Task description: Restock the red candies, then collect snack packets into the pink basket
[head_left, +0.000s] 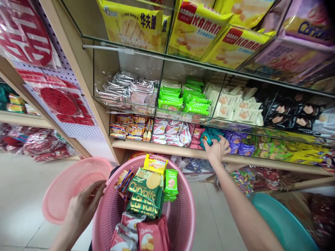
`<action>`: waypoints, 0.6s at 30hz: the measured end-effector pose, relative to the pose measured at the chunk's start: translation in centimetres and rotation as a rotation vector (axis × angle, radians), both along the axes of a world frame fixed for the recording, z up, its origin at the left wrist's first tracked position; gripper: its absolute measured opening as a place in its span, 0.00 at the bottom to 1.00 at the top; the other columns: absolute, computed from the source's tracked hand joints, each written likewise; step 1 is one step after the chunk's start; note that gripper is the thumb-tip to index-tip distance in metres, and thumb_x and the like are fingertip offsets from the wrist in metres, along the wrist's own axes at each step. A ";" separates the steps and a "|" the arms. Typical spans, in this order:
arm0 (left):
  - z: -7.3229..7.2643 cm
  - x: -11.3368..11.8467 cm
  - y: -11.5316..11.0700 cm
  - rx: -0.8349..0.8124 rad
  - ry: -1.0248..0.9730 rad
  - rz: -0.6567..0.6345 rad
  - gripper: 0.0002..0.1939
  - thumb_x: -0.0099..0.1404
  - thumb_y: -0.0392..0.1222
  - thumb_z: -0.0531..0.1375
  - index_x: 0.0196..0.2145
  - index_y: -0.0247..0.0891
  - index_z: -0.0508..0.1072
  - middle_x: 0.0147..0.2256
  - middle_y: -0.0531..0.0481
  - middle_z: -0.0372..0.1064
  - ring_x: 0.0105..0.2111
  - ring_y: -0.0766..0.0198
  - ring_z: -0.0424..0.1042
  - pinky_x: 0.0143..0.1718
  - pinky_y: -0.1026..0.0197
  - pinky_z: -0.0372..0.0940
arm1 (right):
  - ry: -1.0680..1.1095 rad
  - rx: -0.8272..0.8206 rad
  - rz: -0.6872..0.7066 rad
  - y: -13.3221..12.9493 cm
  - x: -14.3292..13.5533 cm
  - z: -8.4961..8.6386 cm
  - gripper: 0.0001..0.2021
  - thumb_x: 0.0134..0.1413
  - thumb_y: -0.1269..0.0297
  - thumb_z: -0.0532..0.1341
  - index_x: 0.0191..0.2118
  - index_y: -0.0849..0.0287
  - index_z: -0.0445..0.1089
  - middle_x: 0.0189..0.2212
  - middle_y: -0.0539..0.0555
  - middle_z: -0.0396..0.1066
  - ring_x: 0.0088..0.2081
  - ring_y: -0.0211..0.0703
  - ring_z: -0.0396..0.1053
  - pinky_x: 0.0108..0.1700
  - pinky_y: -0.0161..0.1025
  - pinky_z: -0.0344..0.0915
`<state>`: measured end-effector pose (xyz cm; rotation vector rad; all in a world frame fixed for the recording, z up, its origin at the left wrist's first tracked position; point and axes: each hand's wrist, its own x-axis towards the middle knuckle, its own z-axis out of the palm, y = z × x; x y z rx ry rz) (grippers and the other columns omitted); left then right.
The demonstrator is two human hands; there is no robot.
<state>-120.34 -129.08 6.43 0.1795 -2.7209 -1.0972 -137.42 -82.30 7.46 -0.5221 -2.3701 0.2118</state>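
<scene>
My right hand (217, 148) reaches to the lowest shelf, its fingers curled round some teal snack packets (209, 134). Pink packets (196, 136) lie to its left and purple packets (237, 143) to its right. At the left rim of a pink basket (191, 209) is my left hand (87, 197), its fingers closed on that rim. Inside the basket are green Carvalfo packs (145, 188), a yellow Kaman pack (155, 163), bright green packets (171, 181), small orange packets (123, 179) and dark pink packs (151, 233).
Glass-fronted shelves (146, 111) of packaged snacks span the view. A second pink basket (54, 195) is on the floor at left, a teal basin (280, 223) at lower right. Red decorations (60, 101) hang on a pegboard at left. Bagged goods lie under the shelf.
</scene>
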 end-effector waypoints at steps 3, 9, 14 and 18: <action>-0.4 0.0 -0.1 0.014 -0.006 -0.001 0.17 0.57 0.57 0.55 0.34 0.43 0.73 0.27 0.52 0.78 0.27 0.60 0.78 0.24 0.70 0.69 | 0.029 -0.086 0.011 0.2 0.4 0.6 0.17 0.50 0.51 0.56 0.31 0.60 0.72 0.55 0.63 0.60 0.56 0.62 0.49 0.50 0.59 0.46; -0.8 -0.1 -0.2 0.017 -0.025 -0.005 0.18 0.58 0.58 0.54 0.35 0.43 0.73 0.29 0.53 0.78 0.29 0.61 0.78 0.26 0.70 0.69 | 0.135 -0.407 0.054 0.9 2.0 2.4 0.16 0.42 0.49 0.61 0.27 0.58 0.70 0.54 0.61 0.62 0.57 0.62 0.49 0.54 0.59 0.43; -1.0 -0.1 -0.1 0.012 -0.040 -0.017 0.18 0.58 0.58 0.54 0.35 0.44 0.73 0.28 0.53 0.78 0.29 0.60 0.78 0.26 0.70 0.68 | 0.148 -0.583 0.137 1.4 4.3 3.7 0.19 0.39 0.47 0.63 0.27 0.60 0.70 0.49 0.62 0.67 0.53 0.56 0.59 0.54 0.51 0.53; -1.2 -0.1 -0.1 -0.019 -0.010 -0.022 0.18 0.59 0.58 0.54 0.36 0.44 0.73 0.29 0.53 0.78 0.31 0.60 0.78 0.27 0.69 0.68 | 0.004 -0.878 0.324 0.3 7.4 5.3 0.20 0.41 0.46 0.63 0.32 0.58 0.72 0.38 0.56 0.73 0.41 0.46 0.69 0.44 0.43 0.65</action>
